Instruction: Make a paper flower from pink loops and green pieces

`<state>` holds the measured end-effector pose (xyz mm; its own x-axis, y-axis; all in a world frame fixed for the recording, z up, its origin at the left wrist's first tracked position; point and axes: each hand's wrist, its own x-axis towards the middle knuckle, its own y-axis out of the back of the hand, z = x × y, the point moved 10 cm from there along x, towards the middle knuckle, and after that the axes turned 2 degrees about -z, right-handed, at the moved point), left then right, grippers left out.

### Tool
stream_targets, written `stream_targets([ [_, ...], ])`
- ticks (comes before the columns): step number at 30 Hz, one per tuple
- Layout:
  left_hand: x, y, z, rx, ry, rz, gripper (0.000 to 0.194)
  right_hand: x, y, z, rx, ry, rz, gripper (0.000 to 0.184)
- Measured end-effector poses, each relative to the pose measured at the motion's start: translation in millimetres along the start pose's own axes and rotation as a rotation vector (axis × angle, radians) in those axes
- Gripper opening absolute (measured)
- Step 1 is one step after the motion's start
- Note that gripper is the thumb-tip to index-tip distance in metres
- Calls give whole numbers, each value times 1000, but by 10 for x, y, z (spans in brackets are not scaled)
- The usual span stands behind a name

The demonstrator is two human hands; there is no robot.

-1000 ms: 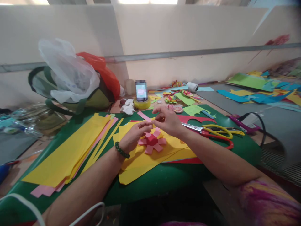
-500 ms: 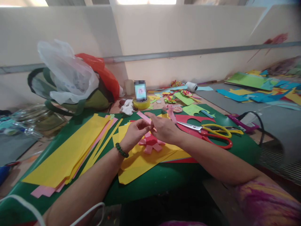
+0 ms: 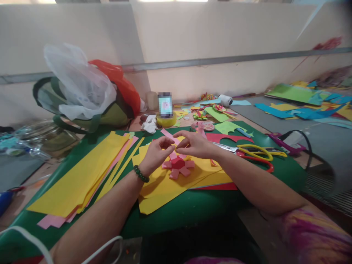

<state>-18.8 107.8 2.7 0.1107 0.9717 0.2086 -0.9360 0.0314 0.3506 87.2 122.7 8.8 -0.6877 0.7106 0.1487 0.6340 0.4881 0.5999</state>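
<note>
My left hand, with a green bead bracelet on its wrist, has thumb and fingers pinched together. My right hand curls opposite, its fingertips closed and almost meeting the left ones. Whatever lies between the fingertips is too small to make out. Just below them is a pink paper flower with a red centre, on yellow paper sheets. Behind the fingers a pink paper strip slants up to the left; I cannot tell whether it is held.
Scissors with yellow and red handles lie beside my right forearm, near cut red paper. Long yellow strips are stacked at left. Behind stand a phone, a tape roll and a bag with plastic bags.
My fingertips have drawn slightly apart, and the right fingers now arch higher. More of the flower shows beneath them. The view has shifted a little.
</note>
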Motion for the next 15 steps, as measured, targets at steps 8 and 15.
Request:
stream_targets([
  [8,-20,-18,10,52,9,-6,19,-20,-9,-46,-197,17,86,43],
  [15,-16,-18,13,20,-13,-2,21,-72,28,-151,-240,3,144,41],
])
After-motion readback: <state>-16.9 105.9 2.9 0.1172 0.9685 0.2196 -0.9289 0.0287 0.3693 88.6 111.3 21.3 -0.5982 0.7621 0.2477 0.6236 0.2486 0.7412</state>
